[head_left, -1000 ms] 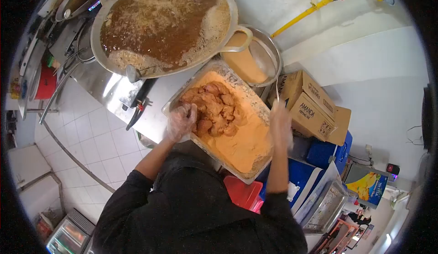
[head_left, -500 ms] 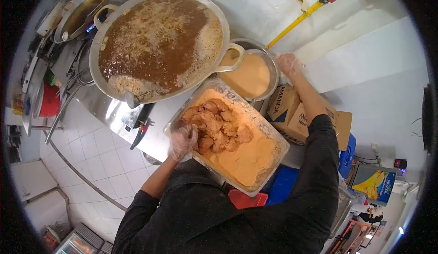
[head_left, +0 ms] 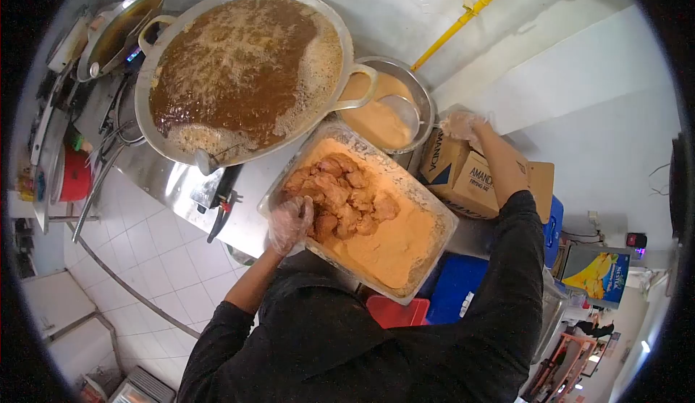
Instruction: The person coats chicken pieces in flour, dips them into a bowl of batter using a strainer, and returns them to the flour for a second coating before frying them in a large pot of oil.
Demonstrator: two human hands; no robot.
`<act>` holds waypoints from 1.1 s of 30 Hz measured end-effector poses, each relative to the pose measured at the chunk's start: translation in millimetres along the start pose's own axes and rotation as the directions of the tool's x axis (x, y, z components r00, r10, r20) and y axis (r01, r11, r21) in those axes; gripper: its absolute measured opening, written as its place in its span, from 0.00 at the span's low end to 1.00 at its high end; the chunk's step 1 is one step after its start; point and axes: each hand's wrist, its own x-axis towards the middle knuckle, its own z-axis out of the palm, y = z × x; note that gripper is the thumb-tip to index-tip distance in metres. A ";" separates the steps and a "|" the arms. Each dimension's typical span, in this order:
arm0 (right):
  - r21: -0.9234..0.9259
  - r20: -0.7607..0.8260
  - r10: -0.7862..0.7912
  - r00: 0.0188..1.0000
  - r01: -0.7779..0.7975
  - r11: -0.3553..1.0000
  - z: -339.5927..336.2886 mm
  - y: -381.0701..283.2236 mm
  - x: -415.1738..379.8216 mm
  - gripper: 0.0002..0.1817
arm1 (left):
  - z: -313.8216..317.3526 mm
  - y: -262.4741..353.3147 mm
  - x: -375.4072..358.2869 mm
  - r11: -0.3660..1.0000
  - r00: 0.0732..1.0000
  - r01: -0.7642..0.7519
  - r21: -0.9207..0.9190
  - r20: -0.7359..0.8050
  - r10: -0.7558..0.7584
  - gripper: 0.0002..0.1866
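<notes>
One big pot [head_left: 142, 99] of brown liquid stands behind one tub [head_left: 427, 262] at the counter's [head_left: 253, 193] near edge; its meat pieces [head_left: 340, 194] are too heaped to count. In one bowl [head_left: 425, 95], one ladle [head_left: 408, 110] shows, unseen half a second ago, gripped by the right hand [head_left: 465, 126]. The left hand [head_left: 291, 223], fingers curled together, meets the tub's rim.

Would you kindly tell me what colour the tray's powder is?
The powder is light orange; head view.

On the steel counter [head_left: 252, 209] sits the tub [head_left: 434, 257]; just beside the tub, along its far edge, stand the bowl [head_left: 411, 77] and the box [head_left: 474, 179].
</notes>
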 end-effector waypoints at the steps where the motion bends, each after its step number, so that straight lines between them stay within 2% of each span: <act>1: 0.147 0.097 0.037 0.995 -0.051 0.988 -1.2 -13.3 -5.9 0.16 | 0.7 -2.8 -1.2 1.000 0.999 -0.029 0.010 0.018 0.029 0.15; 3: 0.415 0.296 0.062 0.953 -0.187 0.891 0.9 -32.6 -15.1 0.18 | 1.7 -11.6 -4.7 0.996 0.995 -0.089 0.032 0.057 0.087 0.16; 4: 0.526 0.392 0.048 0.919 -0.266 0.808 5.3 -36.3 -19.4 0.18 | -1.7 -6.6 -3.6 0.999 0.998 -0.040 0.006 0.052 0.040 0.16; 6: 0.764 0.372 -0.162 0.914 -0.202 0.612 39.4 -32.6 -4.2 0.18 | -6.8 10.1 2.1 0.997 0.998 0.058 -0.049 0.040 -0.056 0.16; 7: 0.855 0.337 -0.263 0.904 -0.176 0.488 53.8 -31.3 0.5 0.18 | -6.3 8.9 2.0 0.999 0.998 0.044 -0.024 0.037 -0.043 0.16; 9: 0.866 0.356 -0.091 0.930 -0.292 0.406 55.0 -70.2 -11.0 0.15 | -3.2 4.9 0.4 0.999 0.999 0.020 0.026 0.029 -0.021 0.16; 11: 0.884 0.357 0.004 0.934 -0.339 0.321 55.8 -101.7 -12.2 0.14 | -2.8 3.8 -0.1 1.000 1.000 0.009 -0.012 0.027 -0.008 0.16; 13: 0.913 0.330 0.021 0.944 -0.325 0.246 60.3 -117.1 -5.2 0.13 | -5.1 6.7 0.3 1.000 1.000 0.015 -0.022 0.027 -0.014 0.16; 16: 0.947 0.230 0.095 0.968 -0.245 0.207 67.8 -133.1 -0.4 0.14 | -6.2 8.7 2.0 1.000 0.999 0.006 0.015 0.036 -0.006 0.13; 18: 0.960 0.157 0.064 0.986 -0.167 0.223 80.4 -132.2 3.4 0.15 | 1.8 -5.8 -2.5 0.997 0.999 -0.040 0.064 0.039 0.038 0.11; 21: 0.976 0.159 0.122 0.980 -0.175 0.128 86.7 -133.8 12.6 0.15 | 1.5 -5.4 -3.2 0.992 0.996 -0.093 0.081 0.023 0.092 0.07; 23: 0.997 0.069 0.094 0.993 -0.073 0.039 128.6 -120.0 48.8 0.16 | -2.5 1.2 -1.5 0.981 0.991 -0.122 0.150 0.065 0.113 0.06; 24: 0.996 0.024 0.113 0.993 -0.034 0.083 134.5 -121.2 49.6 0.19 | -4.3 3.1 -1.1 0.973 0.988 -0.138 0.185 0.089 0.123 0.05; 27: 1.000 0.016 0.188 0.982 -0.014 -0.012 140.9 -138.5 42.4 0.22 | -0.4 -7.3 -4.6 0.959 0.969 -0.244 0.141 0.062 0.238 0.06; 30: 0.996 0.069 0.211 0.975 -0.057 -0.064 117.3 -159.7 -3.2 0.23 | -1.6 1.1 -2.4 0.986 0.996 -0.076 0.151 0.055 0.069 0.07; 33: 0.997 0.051 0.246 0.968 -0.034 -0.073 113.0 -164.0 -33.2 0.24 | 1.2 -1.9 -2.5 0.990 0.996 -0.080 0.113 0.049 0.075 0.09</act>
